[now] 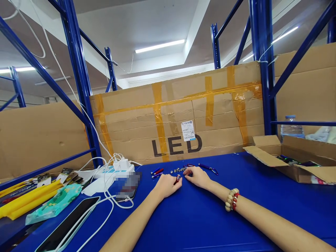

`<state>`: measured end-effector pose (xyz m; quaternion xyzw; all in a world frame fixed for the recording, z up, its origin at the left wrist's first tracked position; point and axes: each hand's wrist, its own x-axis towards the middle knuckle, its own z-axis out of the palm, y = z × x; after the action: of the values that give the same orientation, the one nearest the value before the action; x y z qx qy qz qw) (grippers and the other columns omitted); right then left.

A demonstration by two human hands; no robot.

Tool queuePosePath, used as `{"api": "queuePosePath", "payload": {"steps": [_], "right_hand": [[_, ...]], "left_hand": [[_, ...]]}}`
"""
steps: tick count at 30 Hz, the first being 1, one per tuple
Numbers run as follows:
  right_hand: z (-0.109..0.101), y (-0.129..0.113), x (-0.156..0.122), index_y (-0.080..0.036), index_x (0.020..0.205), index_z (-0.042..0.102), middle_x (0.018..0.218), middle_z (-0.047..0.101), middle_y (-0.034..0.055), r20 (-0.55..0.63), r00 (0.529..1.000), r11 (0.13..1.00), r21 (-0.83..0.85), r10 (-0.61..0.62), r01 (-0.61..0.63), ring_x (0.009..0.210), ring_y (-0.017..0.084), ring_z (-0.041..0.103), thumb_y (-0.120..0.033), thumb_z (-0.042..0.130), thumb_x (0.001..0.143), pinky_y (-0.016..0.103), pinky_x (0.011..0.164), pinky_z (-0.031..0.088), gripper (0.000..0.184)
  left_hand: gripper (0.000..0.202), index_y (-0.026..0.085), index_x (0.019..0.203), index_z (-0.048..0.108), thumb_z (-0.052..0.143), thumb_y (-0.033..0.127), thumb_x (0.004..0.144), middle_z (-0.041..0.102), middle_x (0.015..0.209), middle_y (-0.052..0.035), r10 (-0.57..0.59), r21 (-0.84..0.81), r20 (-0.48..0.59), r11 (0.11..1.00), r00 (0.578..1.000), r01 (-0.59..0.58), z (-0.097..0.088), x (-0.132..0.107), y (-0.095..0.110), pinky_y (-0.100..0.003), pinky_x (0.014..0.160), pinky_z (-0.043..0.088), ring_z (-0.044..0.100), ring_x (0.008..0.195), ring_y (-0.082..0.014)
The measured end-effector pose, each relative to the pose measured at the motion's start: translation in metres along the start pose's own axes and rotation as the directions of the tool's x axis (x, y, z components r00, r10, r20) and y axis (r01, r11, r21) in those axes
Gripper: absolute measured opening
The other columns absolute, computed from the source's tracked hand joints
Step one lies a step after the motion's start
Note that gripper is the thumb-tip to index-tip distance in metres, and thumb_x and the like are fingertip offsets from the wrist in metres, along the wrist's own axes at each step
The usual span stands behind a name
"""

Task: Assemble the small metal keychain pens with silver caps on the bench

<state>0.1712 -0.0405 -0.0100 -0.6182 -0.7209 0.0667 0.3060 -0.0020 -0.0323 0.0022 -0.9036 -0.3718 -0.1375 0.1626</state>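
Note:
My left hand (pixel 167 186) is closed around a short red metallic tube (pixel 177 178) with a shiny end, held upright between thumb and fingers. Just to its right, my right hand (pixel 197 177) rests low over the blue tabletop with its fingertips drawn together; whatever they pinch, if anything, is too small to make out. Several small round silver pieces (pixel 178 170), like button cells, lie by the right fingertips. Behind the left hand are small blue and red metallic tubes (pixel 158 171). A slim dark blue pen-like piece (pixel 208 168) with a loop lies beyond the right hand.
At left lie a phone (pixel 69 224) with a white cable, a second device (pixel 128 187), a power strip (pixel 122 171), yellow packets (pixel 31 197) and a teal pouch (pixel 55 203). An open carton (pixel 294 171) stands right. A cardboard wall (pixel 131 133) and blue posts (pixel 262 70) close the back.

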Motion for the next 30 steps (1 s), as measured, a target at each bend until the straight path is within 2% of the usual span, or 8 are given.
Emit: {"api": "queuePosePath", "payload": {"steps": [7, 13, 18, 30], "right_hand": [[0.005, 0.010, 0.005, -0.025, 0.089, 0.065, 0.091, 0.067, -0.0013, 0.058, 0.997, 0.996, 0.071, -0.054, 0.050, 0.086, 0.016, 0.059, -0.022, 0.053, 0.077, 0.025, 0.066, 0.043, 0.018], [0.005, 0.006, 0.003, -0.024, 0.087, 0.065, 0.086, 0.067, -0.0009, 0.049, 0.996, 0.998, 0.015, -0.068, 0.068, 0.082, 0.017, 0.060, -0.026, 0.051, 0.078, 0.024, 0.063, 0.042, 0.017], [0.002, -0.001, -0.001, -0.024, 0.087, 0.066, 0.082, 0.067, 0.0004, 0.019, 1.000, 0.998, -0.069, -0.010, 0.012, 0.078, 0.018, 0.061, -0.030, 0.053, 0.077, 0.024, 0.060, 0.040, 0.017], [-0.006, -0.008, -0.004, -0.027, 0.080, 0.069, 0.080, 0.067, -0.0014, 0.017, 1.000, 0.995, -0.098, -0.011, 0.012, 0.077, 0.017, 0.060, -0.028, 0.054, 0.074, 0.022, 0.055, 0.036, 0.016]], "left_hand": [[0.044, 0.016, 0.061, 0.062, 0.031, 0.035, 0.086, 0.065, 0.061, -0.0059, 0.010, -0.024, -0.027, 1.000, 1.000, -0.011, 0.005, 0.000, -0.003, -0.024, 0.052, 0.033, 0.060, 0.059, -0.0157], [0.043, 0.018, 0.065, 0.064, 0.031, 0.034, 0.087, 0.066, 0.063, -0.0056, 0.012, -0.009, -0.012, 1.000, 1.000, -0.013, 0.002, -0.001, -0.001, -0.024, 0.052, 0.033, 0.060, 0.059, -0.0167], [0.045, 0.018, 0.063, 0.063, 0.029, 0.035, 0.087, 0.066, 0.063, -0.0059, 0.006, 0.006, 0.005, 1.000, 1.000, -0.006, 0.000, -0.001, 0.001, -0.025, 0.050, 0.029, 0.061, 0.060, -0.0179], [0.046, 0.017, 0.060, 0.063, 0.029, 0.034, 0.087, 0.065, 0.061, -0.0053, 0.007, -0.019, 0.001, 1.000, 1.000, -0.007, 0.000, -0.001, 0.000, -0.024, 0.049, 0.028, 0.060, 0.058, -0.0162]]}}
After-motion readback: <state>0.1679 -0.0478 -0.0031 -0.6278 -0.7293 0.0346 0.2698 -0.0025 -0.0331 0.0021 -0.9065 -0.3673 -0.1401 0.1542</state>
